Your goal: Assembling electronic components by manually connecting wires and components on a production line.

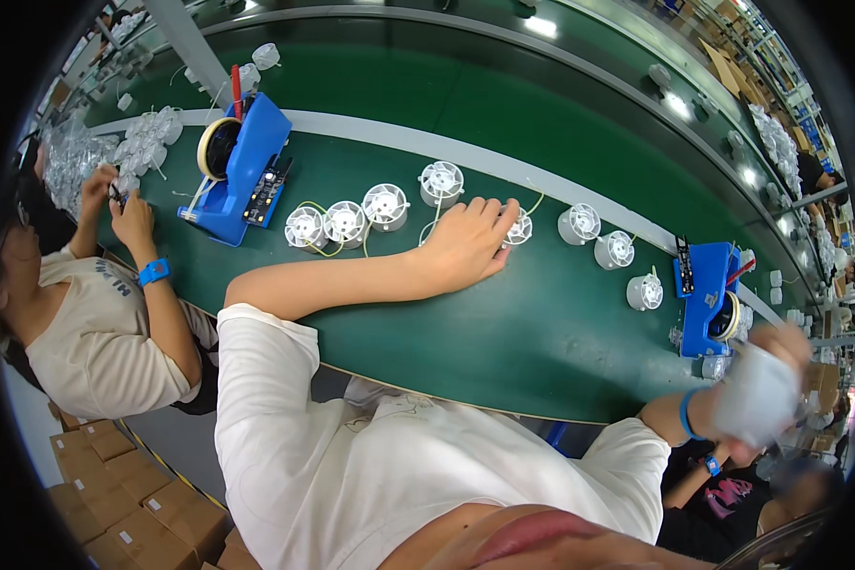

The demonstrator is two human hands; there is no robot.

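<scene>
On the green table, my left hand [465, 242] reaches out palm down, fingers and thumb curled round the left side of a small white round housing with spokes [520, 229]. Part of that housing is hidden under the fingers. Just behind the hand stands another such housing [442, 183], and several more [345, 223] are grouped to its left with thin yellow-green wires. My right hand [781, 344] is raised at the far right and smeared by motion. It holds a blurred white cylindrical part [756, 397], whose details I cannot make out.
A blue tape dispenser [247, 166] stands left, another [708, 294] right. Three housings [615, 249] sit beside the right dispenser. A co-worker [114, 313] works at left beside clear plastic parts [147, 142]; another person [731, 489] is at lower right. Cartons [142, 494] lie lower left.
</scene>
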